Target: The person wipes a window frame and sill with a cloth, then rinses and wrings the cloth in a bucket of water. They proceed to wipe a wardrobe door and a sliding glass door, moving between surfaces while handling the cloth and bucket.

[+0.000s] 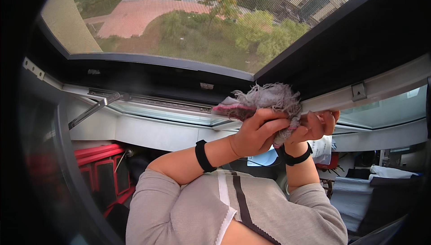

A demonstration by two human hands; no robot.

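Observation:
A frayed grey cloth with a pink edge is bunched up against the corner of the dark window frame. My left hand is closed around it from the left, fingers bent over its lower part. On the other side, my right hand has curled fingers and its thumb side against the twisted lower end of the cloth. Its fingertips are close to the pale window rail; whether they touch it is unclear. Both wrists carry black bands.
Beyond the frame is a mesh screen, with trees and buildings outside. A metal stay arm joins the window track at the left. The white sill runs below. Red-edged dark panels stand lower left; folded fabric lies lower right.

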